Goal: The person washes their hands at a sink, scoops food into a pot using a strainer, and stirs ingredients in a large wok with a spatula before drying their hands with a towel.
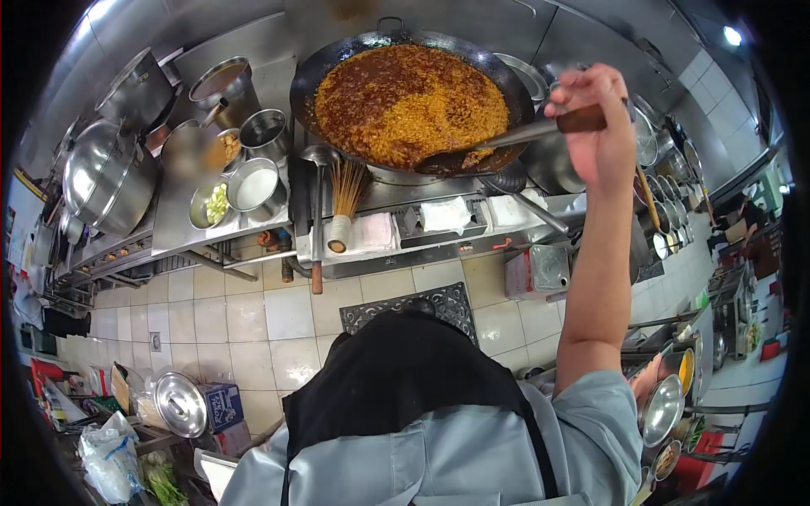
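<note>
My right hand point(595, 122) is closed around the brown wooden handle of a long metal ladle point(519, 135), above the right side of a big black wok point(305, 88). The ladle's bowl rests at the near right edge of the food point(405, 97), a reddish-brown and golden grainy mass filling much of the wok. My left hand does not show. In front of the wok lie a bamboo brush point(348, 198), a second ladle with a wooden handle point(318, 211) and a skimmer point(536, 207).
Left of the wok stand a tall pot point(226, 91), a bowl of white contents point(255, 187), a bowl of pale green pieces point(213, 202) and a large lidded steamer point(103, 169). Folded white cloths point(445, 214) lie along the stove front. A metal tin point(540, 270) stands below.
</note>
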A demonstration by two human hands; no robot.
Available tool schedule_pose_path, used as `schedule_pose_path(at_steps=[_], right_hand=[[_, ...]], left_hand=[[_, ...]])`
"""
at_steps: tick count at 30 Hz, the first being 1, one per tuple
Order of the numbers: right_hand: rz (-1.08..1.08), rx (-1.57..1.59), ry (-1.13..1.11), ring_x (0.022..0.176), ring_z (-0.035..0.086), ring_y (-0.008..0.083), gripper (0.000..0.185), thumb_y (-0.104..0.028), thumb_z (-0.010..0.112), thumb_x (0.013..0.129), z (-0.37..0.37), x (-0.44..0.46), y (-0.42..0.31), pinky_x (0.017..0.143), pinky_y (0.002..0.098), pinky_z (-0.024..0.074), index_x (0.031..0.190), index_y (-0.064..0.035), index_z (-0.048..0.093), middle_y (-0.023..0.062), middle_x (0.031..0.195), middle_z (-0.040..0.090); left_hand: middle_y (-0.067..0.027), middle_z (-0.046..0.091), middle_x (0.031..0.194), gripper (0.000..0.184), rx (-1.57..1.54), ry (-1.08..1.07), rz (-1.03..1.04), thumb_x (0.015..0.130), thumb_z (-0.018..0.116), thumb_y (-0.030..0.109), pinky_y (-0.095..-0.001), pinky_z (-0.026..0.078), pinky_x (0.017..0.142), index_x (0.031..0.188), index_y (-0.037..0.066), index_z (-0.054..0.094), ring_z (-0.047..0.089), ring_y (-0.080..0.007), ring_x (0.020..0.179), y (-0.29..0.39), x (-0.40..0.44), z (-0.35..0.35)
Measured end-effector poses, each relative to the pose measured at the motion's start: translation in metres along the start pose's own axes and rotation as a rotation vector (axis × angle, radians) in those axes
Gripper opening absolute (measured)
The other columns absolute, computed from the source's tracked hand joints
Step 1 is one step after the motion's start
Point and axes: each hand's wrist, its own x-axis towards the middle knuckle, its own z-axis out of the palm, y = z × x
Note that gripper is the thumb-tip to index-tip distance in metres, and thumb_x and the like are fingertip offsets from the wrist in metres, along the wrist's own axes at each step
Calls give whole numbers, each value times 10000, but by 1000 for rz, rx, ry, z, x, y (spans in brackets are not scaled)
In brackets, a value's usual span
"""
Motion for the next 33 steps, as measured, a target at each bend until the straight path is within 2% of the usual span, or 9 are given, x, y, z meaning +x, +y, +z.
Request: schedule_pose_path(at_steps=[1, 2, 5, 6, 13, 15, 23, 29, 33], right_hand=[[13, -35, 9, 752, 637, 204, 175, -240, 597, 1046, 0, -4, 3, 795, 407, 536, 1010, -75, 554, 86, 836, 629], [22, -55, 29, 694, 602, 198, 208, -230, 574, 1050, -3, -7, 9, 775, 398, 518, 924, -66, 548, 94, 790, 616], [-19, -26, -234, 623, 533, 189, 311, -238, 552, 1056, -40, -5, 40, 715, 389, 472, 794, -77, 508, 84, 686, 559], [-11, -3, -171, 583, 456, 180, 400, -235, 530, 1062, -42, -7, 52, 667, 381, 415, 699, -90, 440, 71, 602, 474], [-168, 16, -163, 576, 410, 169, 346, -130, 495, 1050, -65, 2, 156, 641, 379, 396, 720, -71, 409, 50, 603, 435], [-170, 6, -98, 592, 410, 159, 329, -93, 492, 1047, -67, 13, 187, 643, 365, 399, 734, -65, 394, 44, 618, 433], [-210, -29, -74, 596, 454, 136, 343, -71, 523, 1038, -63, 127, 281, 580, 324, 395, 719, -77, 395, 33, 623, 459], [-309, -2, 0, 568, 476, 135, 333, -69, 532, 1017, -49, 201, 318, 568, 328, 424, 709, -70, 403, 40, 622, 490], [-336, 30, 208, 535, 509, 173, 343, -118, 513, 1006, -59, 251, 318, 591, 354, 488, 677, -56, 440, 74, 570, 517]], left_hand=[[-240, 709, 1098, 366, -34, -2, -30, 937, 630, 372, -460, 551, 831, 1041, 30, 704, 691, -308, 957, 0, -1, 3], [-240, 708, 1099, 367, -66, -1, -60, 938, 629, 373, -460, 550, 833, 1045, 30, 703, 690, -309, 960, 3, -3, 5], [-241, 707, 1105, 370, -149, 12, -145, 941, 624, 375, -462, 549, 837, 1054, 31, 700, 688, -314, 968, 10, -11, 12], [-242, 706, 1107, 371, -174, 20, -166, 941, 623, 375, -463, 549, 838, 1058, 31, 699, 688, -316, 971, 15, -14, 14], [-245, 703, 1119, 379, -284, 65, -268, 948, 613, 380, -466, 546, 848, 1080, 34, 692, 683, -327, 990, 46, -41, 25], [-246, 702, 1123, 381, -296, 75, -292, 950, 610, 381, -467, 545, 851, 1087, 35, 690, 682, -330, 995, 57, -48, 26], [-249, 699, 1137, 390, -353, 131, -382, 957, 599, 386, -471, 541, 862, 1113, 38, 682, 677, -344, 1017, 101, -68, 32], [-252, 696, 1148, 398, -383, 168, -424, 963, 591, 390, -474, 539, 870, 1132, 40, 676, 673, -353, 1033, 116, -78, 41], [-254, 694, 1155, 403, -395, 190, -428, 966, 585, 392, -477, 537, 876, 1145, 41, 672, 670, -360, 1044, 121, -81, 44]])
